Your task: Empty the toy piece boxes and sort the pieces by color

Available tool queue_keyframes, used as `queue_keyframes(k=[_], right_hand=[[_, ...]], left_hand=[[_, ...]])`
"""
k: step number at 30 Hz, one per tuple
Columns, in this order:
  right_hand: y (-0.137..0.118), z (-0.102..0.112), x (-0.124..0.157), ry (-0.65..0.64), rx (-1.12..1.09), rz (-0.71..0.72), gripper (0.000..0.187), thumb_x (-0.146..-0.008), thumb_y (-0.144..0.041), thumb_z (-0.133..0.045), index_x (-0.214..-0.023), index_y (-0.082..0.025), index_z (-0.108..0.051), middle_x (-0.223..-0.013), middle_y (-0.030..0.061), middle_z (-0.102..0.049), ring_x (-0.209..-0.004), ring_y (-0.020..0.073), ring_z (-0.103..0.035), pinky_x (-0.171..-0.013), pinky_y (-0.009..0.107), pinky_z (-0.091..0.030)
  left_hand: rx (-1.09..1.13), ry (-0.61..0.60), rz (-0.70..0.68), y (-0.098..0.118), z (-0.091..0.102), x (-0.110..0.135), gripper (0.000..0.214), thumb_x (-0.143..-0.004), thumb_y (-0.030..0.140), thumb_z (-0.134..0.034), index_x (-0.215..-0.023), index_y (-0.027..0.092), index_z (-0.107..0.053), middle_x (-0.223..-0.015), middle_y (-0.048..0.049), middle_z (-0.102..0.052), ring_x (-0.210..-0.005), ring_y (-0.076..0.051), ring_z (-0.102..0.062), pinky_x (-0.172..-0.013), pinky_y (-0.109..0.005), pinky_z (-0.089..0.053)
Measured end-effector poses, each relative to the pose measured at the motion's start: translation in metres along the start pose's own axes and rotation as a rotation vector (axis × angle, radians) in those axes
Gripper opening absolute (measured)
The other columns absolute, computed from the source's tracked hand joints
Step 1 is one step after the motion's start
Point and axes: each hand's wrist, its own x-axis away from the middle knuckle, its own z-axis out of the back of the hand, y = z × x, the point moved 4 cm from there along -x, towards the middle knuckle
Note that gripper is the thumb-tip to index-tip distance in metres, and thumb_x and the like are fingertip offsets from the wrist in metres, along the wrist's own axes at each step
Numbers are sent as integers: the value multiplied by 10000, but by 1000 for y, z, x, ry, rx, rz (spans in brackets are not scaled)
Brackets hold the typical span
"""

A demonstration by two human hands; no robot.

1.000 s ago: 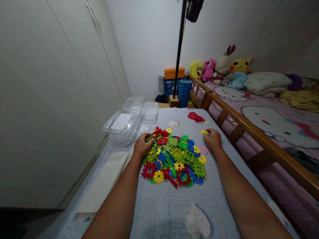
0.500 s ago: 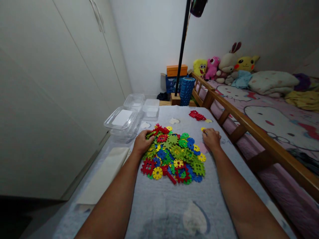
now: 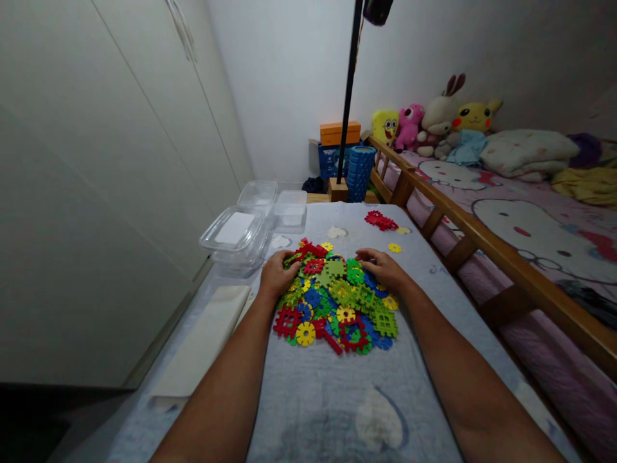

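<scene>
A pile of flat plastic interlocking pieces (image 3: 337, 302) in red, yellow, green and blue lies on a grey cloth-covered surface (image 3: 347, 399). My left hand (image 3: 278, 273) rests on the pile's left edge, its fingers curled over some pieces there. My right hand (image 3: 384, 268) lies on the pile's upper right part, fingers pointing left and partly bent over the pieces. A single yellow piece (image 3: 394, 247) sits apart, to the right of the pile. A small heap of red pieces (image 3: 380, 220) lies farther back.
Clear plastic containers (image 3: 238, 238) (image 3: 290, 211) stand at the back left. A wooden bed rail (image 3: 477, 244) runs along the right, with plush toys (image 3: 434, 122) beyond. A black pole (image 3: 348, 96) rises at the back. White wardrobe doors (image 3: 96, 193) fill the left.
My right hand has left the loose yellow piece and moved left onto the pile's upper right part. My left hand has stayed on the pile's left edge.
</scene>
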Motion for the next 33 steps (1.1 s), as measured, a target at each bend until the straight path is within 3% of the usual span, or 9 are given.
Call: queue_keyframes(k=[3, 6, 9, 12, 15, 18, 23, 26, 33], right_hand=[[6, 5, 0, 43, 7, -29, 423, -819, -209, -513, -1215, -177, -660, -1102, 81, -740, -983, 197, -668, -897, 341, -501], [10, 12, -1, 69, 252, 10, 378, -764, -167, -536, -1096, -169, -717, -1048, 93, -728, -1005, 223, -637, -954, 369, -464], [9, 12, -1, 29, 453, 53, 315, -754, -197, -571, -1015, -199, -747, -1058, 90, -701, -1055, 249, -589, -986, 392, -423], [5, 11, 0, -15, 481, 51, 285, -741, -223, -581, -976, -211, -742, -1052, 83, -672, -1057, 251, -569, -965, 386, -422], [0, 11, 2, -29, 329, 24, 231, -683, -228, -606, -891, -204, -704, -951, 55, -659, -944, 222, -577, -858, 336, -462], [-3, 12, 6, -35, 16, -60, 171, -676, -276, -636, -830, -202, -643, -784, 3, -625, -740, 164, -559, -670, 263, -460], [-6, 11, 12, -20, -379, -214, 269, -648, -368, -744, -779, -206, -573, -661, -35, -574, -573, 117, -498, -515, 221, -389], [-3, 20, 9, 102, -429, -186, 278, -631, -377, -753, -758, -209, -573, -669, -37, -571, -578, 106, -485, -512, 211, -386], [52, 76, 14, 688, -237, -278, 285, -594, -407, -686, -764, -190, -611, -614, -31, -558, -518, 111, -454, -448, 226, -355]], left_hand=[[-2, 7, 1, 3, 0, 1, 291, -813, 384, -588, -1021, 198, -672, -1076, -79, -718, -1022, -240, -655, -956, -375, -496], [-5, 20, 15, 6, 1, 2, 276, -810, 371, -588, -1010, 199, -674, -1069, -77, -720, -1022, -240, -656, -957, -371, -495], [-12, 27, 28, 8, 2, 2, 264, -806, 359, -589, -1005, 208, -677, -1062, -70, -721, -1010, -236, -657, -949, -366, -498], [-17, 31, 26, 8, 2, 2, 265, -805, 354, -587, -1004, 205, -680, -1059, -75, -720, -1004, -240, -657, -944, -369, -499], [-14, 32, 25, 7, 2, 2, 267, -805, 353, -588, -1008, 203, -677, -1062, -78, -721, -1013, -242, -658, -950, -371, -499], [-14, 26, 28, 5, 2, 2, 262, -806, 355, -590, -1008, 210, -674, -1065, -73, -723, -1017, -241, -660, -951, -369, -501], [-11, 15, 25, 4, 2, 1, 277, -804, 367, -589, -1008, 201, -675, -1067, -80, -723, -1023, -248, -659, -959, -381, -500], [-5, 9, 20, 3, 2, 0, 277, -808, 369, -589, -1014, 207, -675, -1070, -74, -722, -1023, -243, -657, -959, -378, -499], [2, 8, 0, -1, 1, 0, 287, -810, 381, -584, -1020, 205, -670, -1075, -77, -719, -1028, -245, -658, -962, -382, -500]])
